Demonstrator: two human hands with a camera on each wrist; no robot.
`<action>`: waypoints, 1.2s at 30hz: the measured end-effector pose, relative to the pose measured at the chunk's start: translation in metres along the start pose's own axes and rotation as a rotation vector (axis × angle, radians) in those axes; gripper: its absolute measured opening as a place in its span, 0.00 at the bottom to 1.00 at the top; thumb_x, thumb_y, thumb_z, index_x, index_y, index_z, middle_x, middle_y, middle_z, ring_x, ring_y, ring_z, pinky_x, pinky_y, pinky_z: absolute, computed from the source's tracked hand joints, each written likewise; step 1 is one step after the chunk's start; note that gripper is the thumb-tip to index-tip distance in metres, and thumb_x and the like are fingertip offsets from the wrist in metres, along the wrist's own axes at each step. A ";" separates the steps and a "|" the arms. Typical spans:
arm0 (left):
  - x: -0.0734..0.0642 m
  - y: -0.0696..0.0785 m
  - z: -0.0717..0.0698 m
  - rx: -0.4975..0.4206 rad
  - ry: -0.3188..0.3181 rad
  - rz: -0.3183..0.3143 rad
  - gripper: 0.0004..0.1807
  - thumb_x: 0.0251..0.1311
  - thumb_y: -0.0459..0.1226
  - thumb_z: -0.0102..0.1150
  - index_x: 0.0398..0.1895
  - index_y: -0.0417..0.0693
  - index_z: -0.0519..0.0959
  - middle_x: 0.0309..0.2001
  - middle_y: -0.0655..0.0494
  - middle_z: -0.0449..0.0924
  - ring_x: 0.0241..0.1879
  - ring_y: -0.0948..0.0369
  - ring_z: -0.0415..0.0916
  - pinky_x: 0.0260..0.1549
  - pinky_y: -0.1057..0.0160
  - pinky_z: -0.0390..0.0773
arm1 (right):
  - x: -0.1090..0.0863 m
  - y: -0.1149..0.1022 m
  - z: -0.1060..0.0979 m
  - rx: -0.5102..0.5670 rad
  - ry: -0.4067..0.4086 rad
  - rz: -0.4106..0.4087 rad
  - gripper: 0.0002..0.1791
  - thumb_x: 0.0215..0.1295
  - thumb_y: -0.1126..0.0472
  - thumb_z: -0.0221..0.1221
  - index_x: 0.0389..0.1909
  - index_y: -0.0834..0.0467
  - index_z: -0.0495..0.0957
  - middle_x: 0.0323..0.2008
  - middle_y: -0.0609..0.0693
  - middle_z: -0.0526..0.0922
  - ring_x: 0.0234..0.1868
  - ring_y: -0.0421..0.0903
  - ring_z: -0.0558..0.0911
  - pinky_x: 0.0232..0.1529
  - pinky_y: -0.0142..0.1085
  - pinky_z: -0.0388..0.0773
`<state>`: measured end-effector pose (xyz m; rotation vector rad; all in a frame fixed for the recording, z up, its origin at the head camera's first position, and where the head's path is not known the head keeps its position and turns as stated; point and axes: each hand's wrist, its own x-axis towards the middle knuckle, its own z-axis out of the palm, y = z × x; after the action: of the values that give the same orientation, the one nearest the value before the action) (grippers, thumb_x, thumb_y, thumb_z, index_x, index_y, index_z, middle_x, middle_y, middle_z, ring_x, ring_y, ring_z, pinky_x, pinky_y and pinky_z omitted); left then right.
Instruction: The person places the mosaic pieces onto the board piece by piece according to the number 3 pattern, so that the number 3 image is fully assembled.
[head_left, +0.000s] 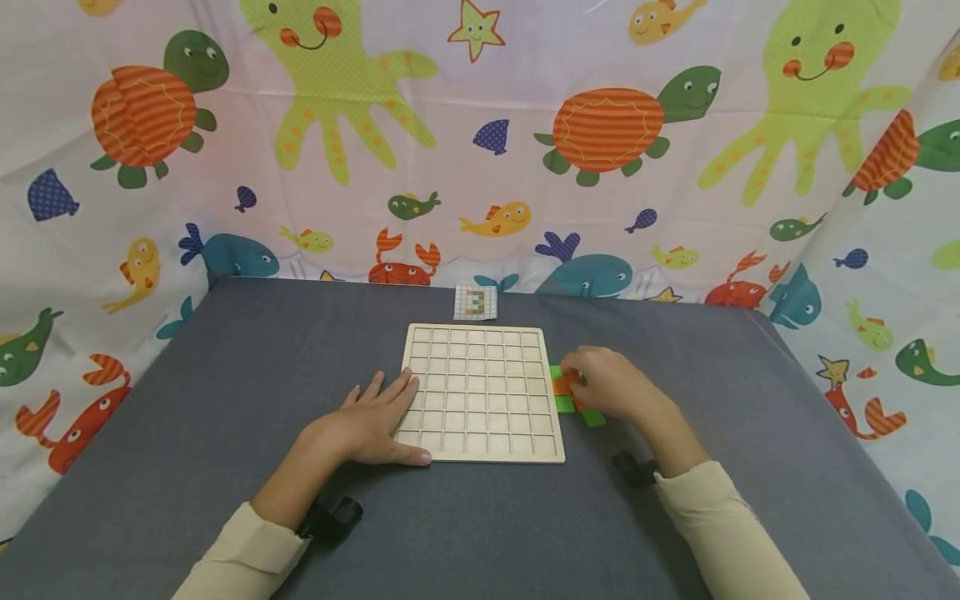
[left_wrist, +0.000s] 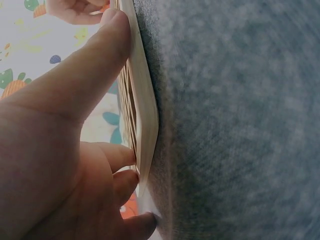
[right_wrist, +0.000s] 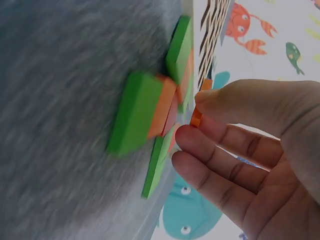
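Observation:
A square wooden grid board [head_left: 480, 400] lies flat on the table. My left hand [head_left: 366, 427] rests on its left edge, fingers spread and thumb at the near corner; the thumb [left_wrist: 97, 62] lies along the rim in the left wrist view. Beyond the board's right edge, my right hand [head_left: 609, 383] pinches a small orange tile [right_wrist: 196, 118] between thumb and fingers, raised off the table. Below that hand are several loose green and orange tiles, among them a green tile [right_wrist: 134, 112] and a red one [right_wrist: 171, 116]. The hand partly covers them in the head view.
A small card [head_left: 476, 303] with a coloured grid pattern lies behind the board. The grey cloth-covered table [head_left: 480, 533] reaches back to a curtain [head_left: 465, 167] printed with sea animals. A black wrist device [head_left: 333, 518] sits at my left wrist.

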<state>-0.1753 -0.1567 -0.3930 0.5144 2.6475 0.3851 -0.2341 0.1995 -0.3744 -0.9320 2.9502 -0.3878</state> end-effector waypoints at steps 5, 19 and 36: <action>-0.004 0.003 -0.003 0.002 -0.001 0.006 0.63 0.54 0.67 0.63 0.81 0.42 0.44 0.81 0.46 0.37 0.77 0.37 0.32 0.68 0.33 0.38 | 0.015 -0.006 0.003 0.007 -0.015 -0.024 0.05 0.62 0.70 0.64 0.38 0.61 0.84 0.31 0.48 0.78 0.32 0.45 0.73 0.35 0.41 0.75; -0.003 0.003 -0.002 -0.002 0.016 0.004 0.63 0.54 0.67 0.64 0.81 0.43 0.45 0.80 0.46 0.38 0.76 0.37 0.33 0.67 0.31 0.39 | 0.054 -0.025 0.013 0.036 -0.044 -0.056 0.08 0.63 0.74 0.63 0.41 0.62 0.84 0.37 0.52 0.81 0.37 0.48 0.76 0.39 0.41 0.77; -0.005 0.003 -0.002 -0.011 0.017 0.008 0.63 0.54 0.67 0.64 0.81 0.42 0.45 0.80 0.46 0.38 0.76 0.37 0.33 0.68 0.32 0.38 | 0.091 -0.049 0.025 0.040 -0.030 -0.139 0.10 0.60 0.75 0.64 0.41 0.62 0.83 0.38 0.53 0.82 0.37 0.48 0.78 0.39 0.39 0.78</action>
<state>-0.1714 -0.1562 -0.3882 0.5205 2.6592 0.4081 -0.2788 0.1031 -0.3815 -1.1313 2.8484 -0.4308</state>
